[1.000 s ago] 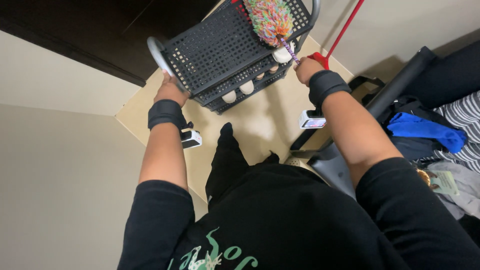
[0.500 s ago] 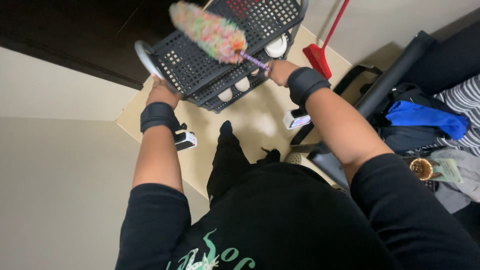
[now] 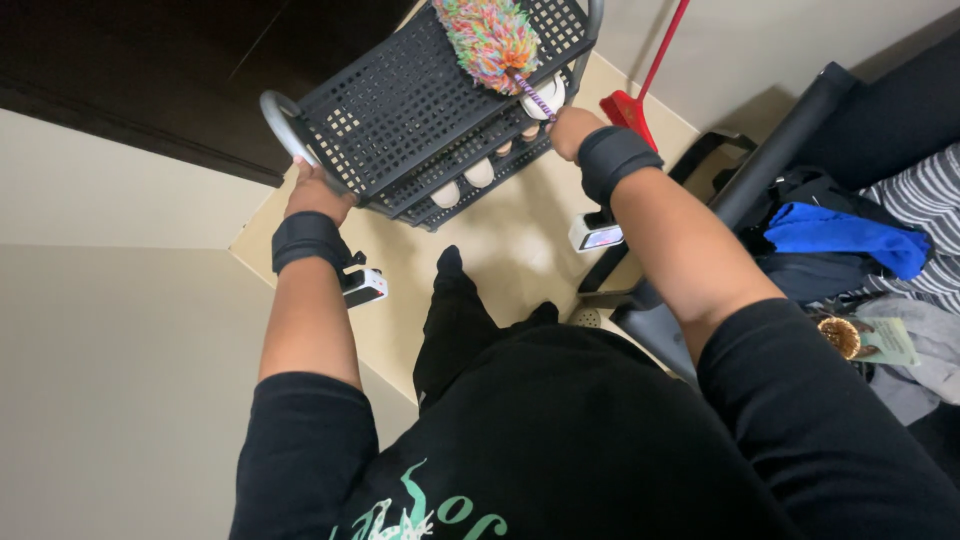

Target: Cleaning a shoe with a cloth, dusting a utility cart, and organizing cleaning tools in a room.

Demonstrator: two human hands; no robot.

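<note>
My left hand (image 3: 318,190) grips the grey side bar of the black rack (image 3: 420,100), and my right hand (image 3: 568,128) holds the fluffy rainbow duster (image 3: 490,38) on the top shelf. I think the lower shelves are left to dust.

Beige floor (image 3: 505,235) carries black mesh rack (image 3: 420,110); red dustpan (image 3: 628,108) stands beside it.

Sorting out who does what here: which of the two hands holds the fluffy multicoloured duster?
The right hand holds the multicoloured duster by its purple handle, over the black rack. The left hand only grips the rack's grey side rail.
</note>
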